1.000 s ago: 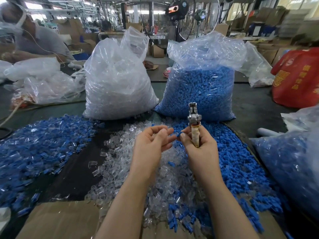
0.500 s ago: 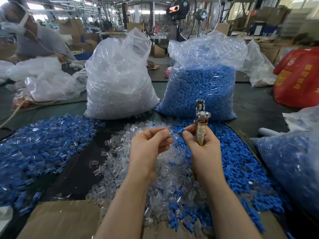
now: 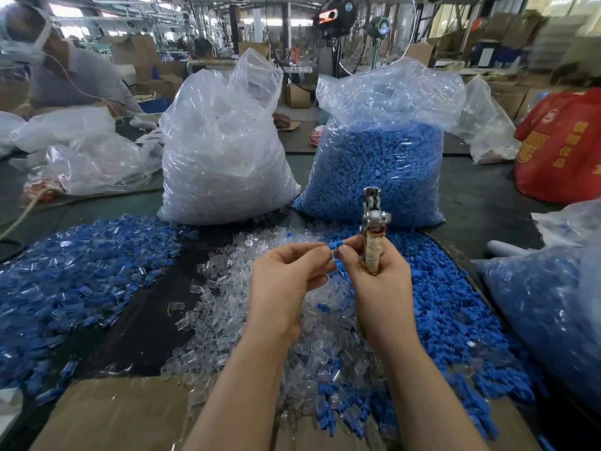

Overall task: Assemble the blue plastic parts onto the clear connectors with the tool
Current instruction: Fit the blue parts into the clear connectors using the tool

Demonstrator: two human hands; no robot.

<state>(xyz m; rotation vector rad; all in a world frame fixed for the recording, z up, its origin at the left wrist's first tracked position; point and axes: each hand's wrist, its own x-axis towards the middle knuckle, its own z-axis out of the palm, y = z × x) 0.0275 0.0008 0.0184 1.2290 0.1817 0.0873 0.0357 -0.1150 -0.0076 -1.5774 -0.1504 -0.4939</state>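
Blue part [image 3: 335, 245], hidden before, now shows pinched between left hand [image 3: 286, 281] and right hand [image 3: 374, 281], whose grip holds the tool [image 3: 372, 229].

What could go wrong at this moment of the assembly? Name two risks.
1. The small blue part is only pinched between fingertips of the left hand and right hand; it may slip into the clear connector pile.
2. The right hand also grips the tool, so control of it may suffer.

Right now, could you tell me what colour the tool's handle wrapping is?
Pale cream tape on the tool, seen in the head view.
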